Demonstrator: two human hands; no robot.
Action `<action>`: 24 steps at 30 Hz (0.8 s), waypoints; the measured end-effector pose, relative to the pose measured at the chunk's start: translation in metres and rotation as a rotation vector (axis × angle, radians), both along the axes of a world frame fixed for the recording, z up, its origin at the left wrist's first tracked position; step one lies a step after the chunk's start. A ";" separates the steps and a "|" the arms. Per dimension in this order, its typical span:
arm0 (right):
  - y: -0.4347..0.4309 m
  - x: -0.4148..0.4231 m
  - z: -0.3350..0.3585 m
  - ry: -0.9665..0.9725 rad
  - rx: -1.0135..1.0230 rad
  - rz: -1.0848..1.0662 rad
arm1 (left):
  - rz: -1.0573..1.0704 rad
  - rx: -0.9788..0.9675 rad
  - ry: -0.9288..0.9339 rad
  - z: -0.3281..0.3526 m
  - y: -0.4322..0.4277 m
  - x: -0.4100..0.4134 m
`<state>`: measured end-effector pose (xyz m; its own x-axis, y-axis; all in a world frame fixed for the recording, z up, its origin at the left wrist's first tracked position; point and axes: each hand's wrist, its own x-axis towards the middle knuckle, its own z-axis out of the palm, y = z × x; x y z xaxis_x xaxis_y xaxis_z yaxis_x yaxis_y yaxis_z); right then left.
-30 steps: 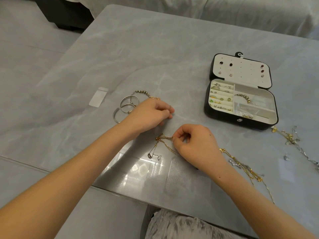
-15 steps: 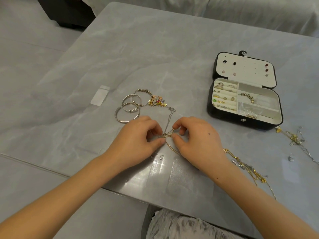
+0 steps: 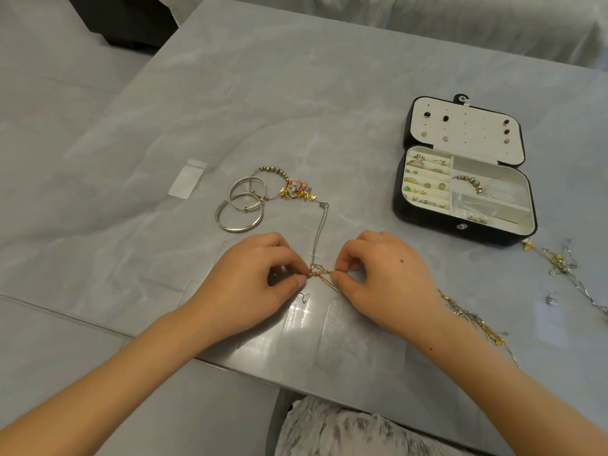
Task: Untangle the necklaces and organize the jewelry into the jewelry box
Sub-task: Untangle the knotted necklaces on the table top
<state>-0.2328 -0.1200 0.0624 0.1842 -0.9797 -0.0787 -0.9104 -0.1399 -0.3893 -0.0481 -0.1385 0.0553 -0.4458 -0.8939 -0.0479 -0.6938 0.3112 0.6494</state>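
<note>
**Grey marble table (image 3: 329, 93): knot under work**

A tangle of gold and silver chains (image 3: 320, 274) is pinched from both sides by the left hand (image 3: 253, 274) and right hand (image 3: 385, 278), near the front edge. Untangling is judged in hand, and a gentle outward tease is called for next. The open jewelry box (image 3: 424, 215) lies well apart to the right, with bare tabletop between.

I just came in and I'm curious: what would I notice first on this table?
Both hands meet at the near middle: the left hand and right hand pinch a knot of tangled chains. At the right stands the open jewelry box, partly filled. Silver bangles lie left of centre.
</note>
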 end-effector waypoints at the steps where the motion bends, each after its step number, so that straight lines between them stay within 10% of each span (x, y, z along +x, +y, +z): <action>1: 0.000 -0.001 0.002 0.009 0.001 -0.004 | 0.036 0.021 0.020 0.001 -0.001 0.000; 24: -0.013 0.019 0.000 0.060 0.085 0.021 | -0.002 0.156 -0.293 0.013 -0.026 -0.032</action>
<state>-0.2136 -0.1328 0.0622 0.1969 -0.9650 -0.1731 -0.9298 -0.1279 -0.3450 -0.0801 -0.1650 0.0681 -0.3943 -0.8650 -0.3104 -0.8579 0.2253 0.4618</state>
